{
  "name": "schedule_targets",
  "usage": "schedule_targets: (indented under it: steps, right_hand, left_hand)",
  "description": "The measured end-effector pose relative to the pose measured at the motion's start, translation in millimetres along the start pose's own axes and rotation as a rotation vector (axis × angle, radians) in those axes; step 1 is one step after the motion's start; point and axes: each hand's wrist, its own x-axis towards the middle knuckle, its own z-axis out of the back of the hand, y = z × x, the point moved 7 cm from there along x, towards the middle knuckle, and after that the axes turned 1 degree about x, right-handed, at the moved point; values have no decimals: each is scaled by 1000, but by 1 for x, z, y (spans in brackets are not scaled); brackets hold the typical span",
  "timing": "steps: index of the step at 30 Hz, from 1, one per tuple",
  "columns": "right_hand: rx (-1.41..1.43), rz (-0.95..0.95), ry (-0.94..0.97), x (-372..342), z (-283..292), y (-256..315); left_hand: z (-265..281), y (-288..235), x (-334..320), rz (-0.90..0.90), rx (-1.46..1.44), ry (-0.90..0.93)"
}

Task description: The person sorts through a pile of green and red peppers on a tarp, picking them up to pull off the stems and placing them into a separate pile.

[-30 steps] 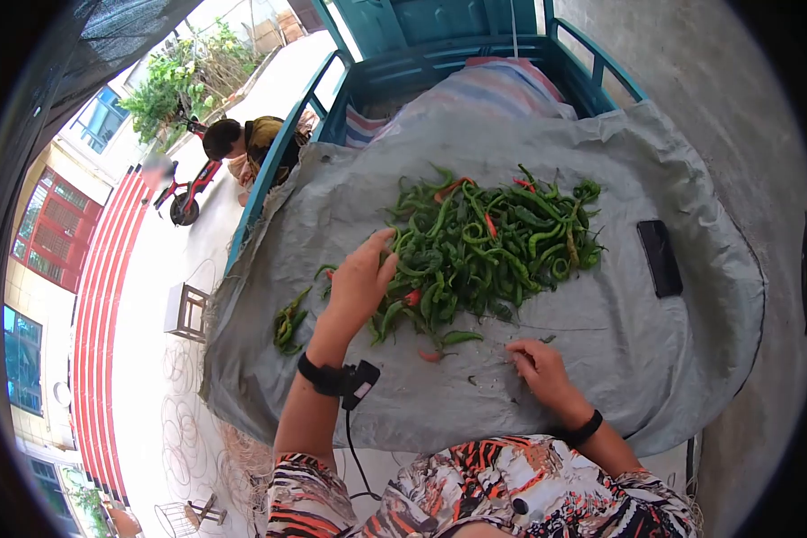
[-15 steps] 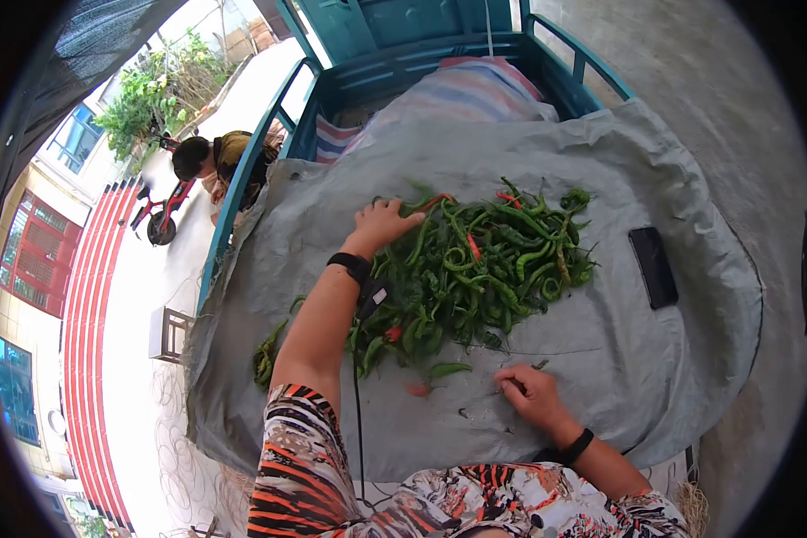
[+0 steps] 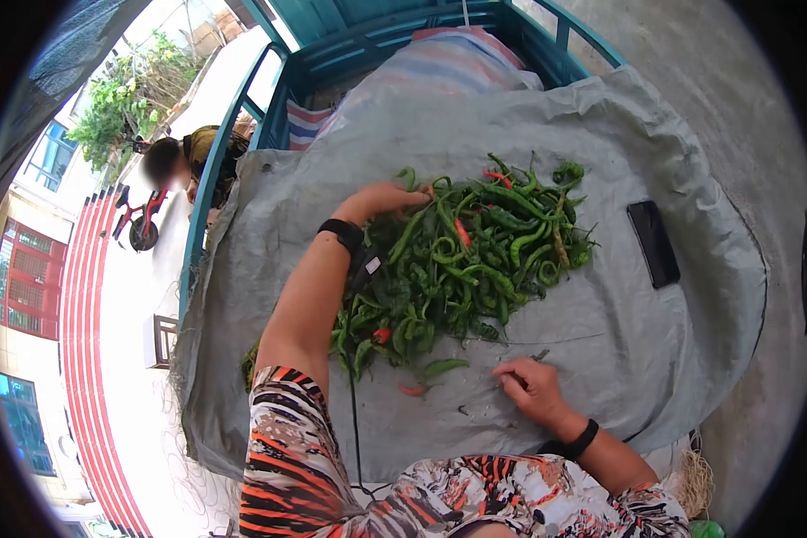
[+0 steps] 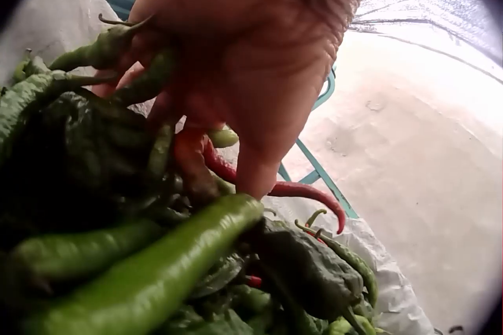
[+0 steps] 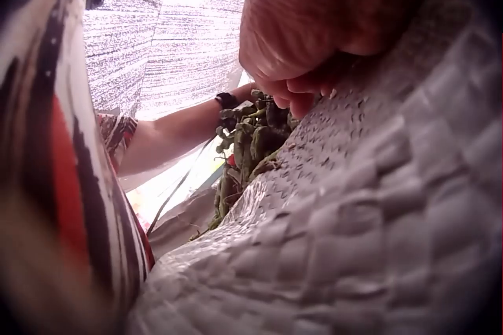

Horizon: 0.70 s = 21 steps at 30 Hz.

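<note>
A heap of green chili peppers point(image 3: 475, 251), with a few red ones among them, lies on a grey woven sheet point(image 3: 592, 377). My left hand point(image 3: 387, 199) reaches to the heap's far left side. In the left wrist view its fingers curl around several green peppers point(image 4: 149, 76), and the thumb dips into the pile beside a red pepper point(image 4: 310, 191). Close to me, my right hand point(image 3: 531, 387) rests on the sheet with loosely bent fingers and nothing visible in them. One green pepper point(image 3: 446, 367) and a small red one point(image 3: 411, 389) lie left of it.
A black phone point(image 3: 654, 244) lies on the sheet at the right. Behind the sheet stands a teal cart bed point(image 3: 368, 56) holding a striped cloth point(image 3: 448, 67). Beyond its left rail a person point(image 3: 202, 148) bends down near a red scooter point(image 3: 143, 224).
My left hand has moved from the heap's left side to its far left edge and now grips peppers. The right hand stays in place. The head view has shifted slightly.
</note>
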Motion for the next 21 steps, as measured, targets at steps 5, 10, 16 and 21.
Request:
schedule_targets:
  steps: [5, 10, 16, 21]
  right_hand:
    - [-16, 11, -7, 1, 0, 1]
    - [12, 5, -25, 0, -1, 0]
    - [14, 1, -12, 1, -3, -2]
    - [68, 3, -33, 1, -4, -2]
  left_hand:
    - [-10, -31, -30, -6, 3, 26]
    - [-20, -41, -36, 5, 27, 157]
    - [-48, -43, -35, -88, 59, 210]
    - [-80, -87, -82, -248, 54, 257]
